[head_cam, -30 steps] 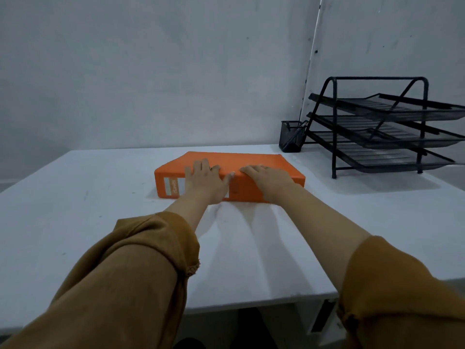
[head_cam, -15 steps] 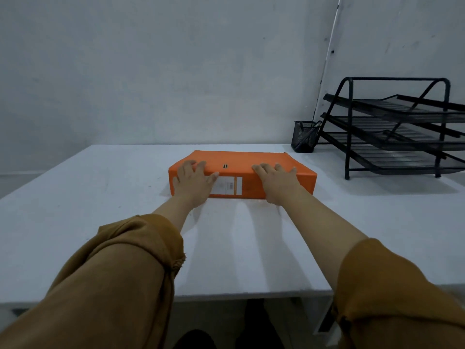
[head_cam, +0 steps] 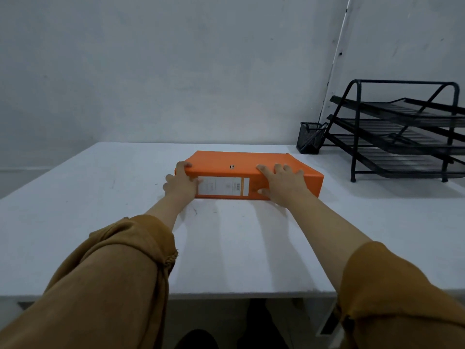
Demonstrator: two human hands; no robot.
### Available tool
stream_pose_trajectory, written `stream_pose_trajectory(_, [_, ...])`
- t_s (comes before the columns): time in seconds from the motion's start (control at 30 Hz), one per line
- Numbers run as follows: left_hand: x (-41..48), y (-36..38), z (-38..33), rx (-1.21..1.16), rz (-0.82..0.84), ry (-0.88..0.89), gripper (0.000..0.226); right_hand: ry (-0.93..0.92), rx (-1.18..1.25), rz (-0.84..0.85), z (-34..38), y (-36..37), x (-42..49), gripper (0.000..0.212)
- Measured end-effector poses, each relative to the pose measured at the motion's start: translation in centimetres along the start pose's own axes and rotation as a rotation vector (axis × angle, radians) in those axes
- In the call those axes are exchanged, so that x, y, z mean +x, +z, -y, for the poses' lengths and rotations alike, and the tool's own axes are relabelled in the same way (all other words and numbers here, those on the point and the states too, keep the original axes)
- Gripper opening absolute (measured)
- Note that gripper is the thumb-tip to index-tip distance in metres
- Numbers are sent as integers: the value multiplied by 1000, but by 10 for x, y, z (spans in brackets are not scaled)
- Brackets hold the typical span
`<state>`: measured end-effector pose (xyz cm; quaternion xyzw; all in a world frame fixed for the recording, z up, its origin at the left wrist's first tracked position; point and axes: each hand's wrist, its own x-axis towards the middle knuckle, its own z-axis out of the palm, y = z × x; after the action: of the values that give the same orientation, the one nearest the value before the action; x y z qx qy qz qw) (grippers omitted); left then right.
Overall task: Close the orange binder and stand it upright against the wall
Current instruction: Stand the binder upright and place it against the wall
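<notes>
While flat, binder gripped by hands

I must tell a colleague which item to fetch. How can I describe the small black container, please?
On the white table, look to the far right corner by the wall. There, left of the black three-tier wire tray rack, stands the small black mesh pen cup. Unlike the rack, it is a short, single open-topped cup.

A white table carries the closed orange binder lying flat under the fingers of both hands, with a black mesh pen cup and a black three-tier paper tray well beyond the right fingertips.
</notes>
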<state>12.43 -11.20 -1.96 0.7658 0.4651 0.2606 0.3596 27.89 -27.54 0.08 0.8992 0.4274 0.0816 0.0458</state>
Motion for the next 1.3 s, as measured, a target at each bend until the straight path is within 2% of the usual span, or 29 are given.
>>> stream_pose_trajectory(0.2, [-10, -18, -2, -74, 25, 118, 38, 1, 16, 13, 0, -6, -8, 72])
stream_pose_trajectory(0.37, [-23, -47, -15, -95, -103, 246, 31, -15, 111, 8, 5, -20, -17, 70])
stream_pose_trajectory(0.63, [-37, -122, -72, -81, -293, 411, 27, -60, 457, -133, 31, -47, -36, 66])
stream_pose_trajectory(0.87, [-64, -160, -141, 128, -427, 606, 28, -104, 768, -118, 52, -62, -47, 66])
stream_pose_trajectory(1.07, [-83, -151, -185, 250, -403, 769, 29, -157, 1162, -95, 54, -59, -62, 62])
stream_pose_trajectory(1.2, [-89, -134, -200, 263, -378, 851, 30, -128, 1273, -93, 46, -59, -68, 59])
stream_pose_trajectory(1.3, [-87, -120, -204, 243, -290, 915, 35, -97, 1312, -74, 41, -60, -69, 59])
